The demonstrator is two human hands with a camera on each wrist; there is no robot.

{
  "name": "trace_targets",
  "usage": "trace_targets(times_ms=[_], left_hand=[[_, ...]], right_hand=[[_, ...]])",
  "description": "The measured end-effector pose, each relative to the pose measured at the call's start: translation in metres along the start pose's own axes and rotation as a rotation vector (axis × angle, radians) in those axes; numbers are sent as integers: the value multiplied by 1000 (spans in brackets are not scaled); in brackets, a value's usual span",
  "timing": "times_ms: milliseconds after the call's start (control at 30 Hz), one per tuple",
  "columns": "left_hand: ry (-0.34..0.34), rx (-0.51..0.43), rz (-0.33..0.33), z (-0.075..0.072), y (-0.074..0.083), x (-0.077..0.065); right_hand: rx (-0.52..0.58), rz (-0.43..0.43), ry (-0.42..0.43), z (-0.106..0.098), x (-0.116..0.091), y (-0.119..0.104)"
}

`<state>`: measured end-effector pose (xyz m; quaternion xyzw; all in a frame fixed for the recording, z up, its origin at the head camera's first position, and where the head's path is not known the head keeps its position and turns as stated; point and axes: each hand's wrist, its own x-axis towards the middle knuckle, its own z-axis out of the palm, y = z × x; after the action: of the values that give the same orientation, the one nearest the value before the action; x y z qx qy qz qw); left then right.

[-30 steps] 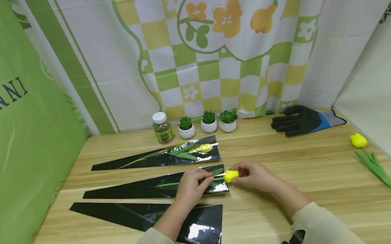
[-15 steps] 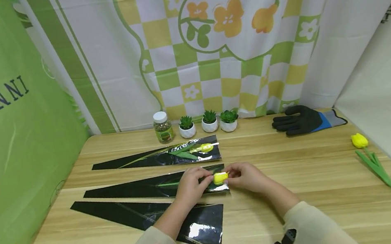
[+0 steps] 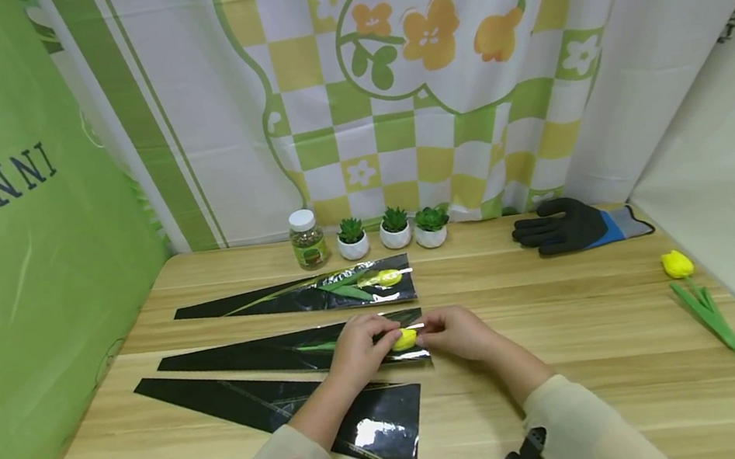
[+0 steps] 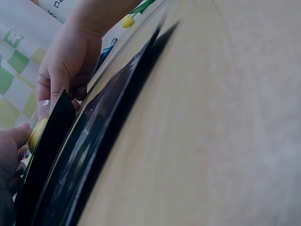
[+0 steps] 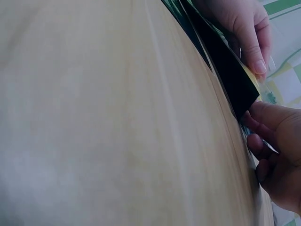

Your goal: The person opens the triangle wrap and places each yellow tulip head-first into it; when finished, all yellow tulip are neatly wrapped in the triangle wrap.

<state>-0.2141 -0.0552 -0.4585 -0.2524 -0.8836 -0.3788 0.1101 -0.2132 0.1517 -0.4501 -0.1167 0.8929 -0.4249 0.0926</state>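
A yellow artificial tulip (image 3: 405, 339) lies inside the wide end of the middle black flower sleeve (image 3: 230, 357), its green stem running left under the clear film. My left hand (image 3: 362, 352) pinches the sleeve's film just left of the bloom. My right hand (image 3: 461, 334) has its thumb and fingers together at the bloom's tip, at the sleeve's mouth. In the left wrist view the bloom (image 4: 36, 135) shows between both hands, partly covered by the sleeve's raised dark corner. What the right fingertips grip is partly hidden in the right wrist view.
Behind lies a sleeve (image 3: 279, 301) with a tulip inside; in front, another black sleeve (image 3: 381, 424). A loose tulip (image 3: 677, 264) lies at the right. Along the back stand a jar (image 3: 307, 242), small potted succulents (image 3: 395, 232) and a work glove (image 3: 571, 226).
The tulip has slid left, its bloom passing from outside the sleeve's mouth to inside. My right hand has moved left with it; my left hand has stayed in place.
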Motion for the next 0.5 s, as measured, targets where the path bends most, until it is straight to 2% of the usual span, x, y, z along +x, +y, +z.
trace_targets(times_ms=[333,500], left_hand=[[-40,17,-1,-3,1,0],[-70,37,-4,-4,-1,0]], right_hand=[[-21,13,43,-1,-5,0],[-4,75,65,-11,-14,3]])
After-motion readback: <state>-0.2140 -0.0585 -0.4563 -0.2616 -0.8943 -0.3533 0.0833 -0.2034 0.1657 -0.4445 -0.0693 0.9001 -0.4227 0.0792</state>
